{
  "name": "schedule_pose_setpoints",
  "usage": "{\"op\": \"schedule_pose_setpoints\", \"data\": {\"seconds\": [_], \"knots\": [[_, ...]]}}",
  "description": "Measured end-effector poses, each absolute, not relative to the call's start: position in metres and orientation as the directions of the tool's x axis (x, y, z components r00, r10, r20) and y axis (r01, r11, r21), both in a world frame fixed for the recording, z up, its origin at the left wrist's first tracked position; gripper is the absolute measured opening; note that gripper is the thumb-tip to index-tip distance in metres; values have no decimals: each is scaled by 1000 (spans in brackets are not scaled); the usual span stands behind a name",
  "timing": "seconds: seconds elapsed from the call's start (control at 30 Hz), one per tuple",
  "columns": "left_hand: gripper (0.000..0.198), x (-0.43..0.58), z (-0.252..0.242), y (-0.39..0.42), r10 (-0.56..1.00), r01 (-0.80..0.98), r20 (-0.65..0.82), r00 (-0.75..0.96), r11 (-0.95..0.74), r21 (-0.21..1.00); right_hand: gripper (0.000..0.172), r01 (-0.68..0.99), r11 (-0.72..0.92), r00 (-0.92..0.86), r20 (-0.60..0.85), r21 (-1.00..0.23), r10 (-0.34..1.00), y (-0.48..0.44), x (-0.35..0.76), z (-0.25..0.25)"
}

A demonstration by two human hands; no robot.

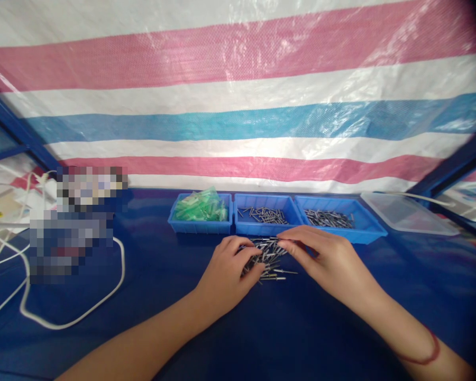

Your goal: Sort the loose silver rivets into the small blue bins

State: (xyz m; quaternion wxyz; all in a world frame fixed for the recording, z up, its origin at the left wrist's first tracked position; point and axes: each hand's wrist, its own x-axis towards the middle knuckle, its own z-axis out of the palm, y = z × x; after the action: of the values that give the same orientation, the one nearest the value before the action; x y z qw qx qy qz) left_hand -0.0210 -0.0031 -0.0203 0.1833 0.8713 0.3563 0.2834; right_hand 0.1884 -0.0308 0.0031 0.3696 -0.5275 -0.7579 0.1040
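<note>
A loose pile of thin silver pins that look like blind rivets lies on the blue tabletop between my hands. My left hand rests at the pile's left side, thumb and fingers apart and curved around some of the rivets. At the pile's upper right, my right hand has thumb and forefinger pinched together. A rivet seems to lie at those fingertips, though it is small and partly covered. Just beyond the pile, a middle blue bin and a right blue bin hold similar metal pieces.
A left blue bin holds green plastic packets. Farther right lies a translucent plastic lid. White cables loop over the table's left side near blurred-out objects. A striped plastic sheet hangs behind the table.
</note>
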Motion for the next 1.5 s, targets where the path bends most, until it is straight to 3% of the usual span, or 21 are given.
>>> {"op": "schedule_pose_setpoints", "data": {"seconds": [0.13,0.23,0.47,0.7,1.0,1.5], "knots": [[24,-20,-15,-6,738,423,360,571,-640,641,21,518,301,-53,322,-800,945,-37,172,-1],[17,-19,-13,-7,789,360,324,522,-548,755,21,357,248,-49,247,-900,968,-39,162,-6],[16,-18,-16,-6,877,262,193,440,-331,906,21,146,167,-25,165,-975,986,-39,154,-9],[14,-19,-16,-7,889,219,194,414,-305,927,24,40,112,-142,106,-993,984,-43,149,-8],[12,-20,-9,-8,872,230,259,415,-376,898,23,275,244,-247,177,-930,953,-47,147,-5],[12,-20,-12,-5,847,243,313,430,-443,863,16,364,261,-149,220,-894,964,-44,148,-10]]}}
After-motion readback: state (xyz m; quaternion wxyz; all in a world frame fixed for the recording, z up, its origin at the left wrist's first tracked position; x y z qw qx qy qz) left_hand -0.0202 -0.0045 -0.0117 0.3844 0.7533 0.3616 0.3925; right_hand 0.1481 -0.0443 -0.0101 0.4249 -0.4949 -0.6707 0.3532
